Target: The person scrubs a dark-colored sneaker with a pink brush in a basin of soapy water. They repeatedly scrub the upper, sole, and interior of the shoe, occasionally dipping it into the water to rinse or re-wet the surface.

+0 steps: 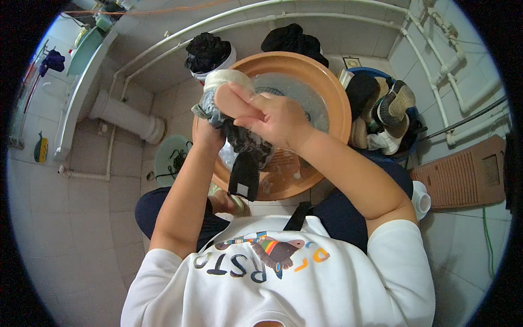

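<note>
Over the large orange basin (341, 109), my left hand (209, 135) is closed around a shoe (229, 77) with a pale sole end, greyish-blue edge and dark fabric. A black strap (244, 175) with a small light patch hangs from it toward me. My right hand (284, 119) grips a pinkish oval scrubbing brush (233, 100), its smooth back facing up. The brush lies against the shoe, and its bristles are hidden. Cloudy, sudsy water (305, 90) fills the basin, with part of a ridged washboard (286, 162) showing under it.
A blue tub (412, 117) piled with shoes stands right of the basin. Behind it are a white bucket (231, 59) of dark cloth and a black heap (294, 41). A brown washboard (463, 173) leans at right; a green basin (173, 158) sits left. Pipes line the walls.
</note>
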Demonstrator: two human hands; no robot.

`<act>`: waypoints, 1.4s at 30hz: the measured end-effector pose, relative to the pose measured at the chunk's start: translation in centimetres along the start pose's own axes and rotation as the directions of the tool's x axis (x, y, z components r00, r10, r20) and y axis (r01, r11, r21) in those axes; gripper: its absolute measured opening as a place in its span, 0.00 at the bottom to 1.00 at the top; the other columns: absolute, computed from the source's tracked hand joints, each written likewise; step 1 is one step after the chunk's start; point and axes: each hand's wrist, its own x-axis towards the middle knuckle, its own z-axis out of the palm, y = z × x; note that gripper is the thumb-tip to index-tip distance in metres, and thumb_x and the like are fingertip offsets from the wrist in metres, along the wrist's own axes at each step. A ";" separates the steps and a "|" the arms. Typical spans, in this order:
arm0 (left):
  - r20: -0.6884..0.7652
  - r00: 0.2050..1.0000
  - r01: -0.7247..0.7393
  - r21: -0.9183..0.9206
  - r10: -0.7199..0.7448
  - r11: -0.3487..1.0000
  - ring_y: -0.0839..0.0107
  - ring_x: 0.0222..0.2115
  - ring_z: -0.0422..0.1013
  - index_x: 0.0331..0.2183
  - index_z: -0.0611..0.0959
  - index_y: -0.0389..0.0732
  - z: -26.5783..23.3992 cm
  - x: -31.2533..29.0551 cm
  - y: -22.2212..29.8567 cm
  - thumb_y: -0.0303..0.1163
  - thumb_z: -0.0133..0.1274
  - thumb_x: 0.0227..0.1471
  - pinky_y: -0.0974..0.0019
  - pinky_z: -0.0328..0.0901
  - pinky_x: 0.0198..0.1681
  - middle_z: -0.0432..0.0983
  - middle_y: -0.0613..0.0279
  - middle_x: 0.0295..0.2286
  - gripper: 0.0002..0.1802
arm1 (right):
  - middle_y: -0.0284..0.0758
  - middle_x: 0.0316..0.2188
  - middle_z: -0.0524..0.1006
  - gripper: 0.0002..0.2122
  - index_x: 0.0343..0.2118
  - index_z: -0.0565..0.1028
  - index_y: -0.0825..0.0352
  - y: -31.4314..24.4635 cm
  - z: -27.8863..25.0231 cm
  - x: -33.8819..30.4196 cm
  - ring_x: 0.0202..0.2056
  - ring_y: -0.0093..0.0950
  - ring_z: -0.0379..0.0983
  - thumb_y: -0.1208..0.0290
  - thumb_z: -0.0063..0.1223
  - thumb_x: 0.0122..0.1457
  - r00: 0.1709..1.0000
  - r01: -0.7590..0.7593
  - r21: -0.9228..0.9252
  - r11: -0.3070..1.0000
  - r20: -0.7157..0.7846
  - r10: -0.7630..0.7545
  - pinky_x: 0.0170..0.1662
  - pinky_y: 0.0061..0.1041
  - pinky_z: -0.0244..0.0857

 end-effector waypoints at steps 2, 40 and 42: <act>0.034 0.999 -0.008 0.085 0.005 0.996 0.70 0.37 0.71 0.45 0.71 0.39 0.3 -0.4 -0.1 0.38 0.51 0.50 0.65 0.68 0.40 0.73 0.60 0.38 0.21 | 0.39 0.33 0.77 0.30 0.57 0.59 0.47 0.5 0.1 0.5 0.28 0.32 0.74 0.53 0.54 0.51 0.997 0.043 0.048 0.998 -0.059 -0.041 0.31 0.28 0.67; -0.145 0.942 0.193 -0.506 -0.303 0.841 0.63 0.49 0.61 0.48 0.67 0.39 5.2 -3.5 4.1 0.36 0.43 0.55 0.46 0.41 0.57 0.68 0.58 0.43 0.20 | 0.46 0.39 0.74 0.31 0.59 0.55 0.56 2.9 -3.7 2.0 0.40 0.43 0.71 0.43 0.38 0.56 0.927 -0.283 0.083 0.955 -0.232 0.295 0.44 0.33 0.63; -0.277 0.919 0.159 -0.396 -0.282 0.904 0.65 0.49 0.61 0.48 0.67 0.41 6.5 -2.9 3.7 0.33 0.44 0.55 0.44 0.43 0.56 0.69 0.58 0.43 0.18 | 0.48 0.35 0.74 0.30 0.59 0.55 0.53 1.3 -4.1 1.5 0.35 0.46 0.72 0.44 0.38 0.56 0.965 -0.239 -0.198 0.951 -0.162 0.209 0.35 0.38 0.66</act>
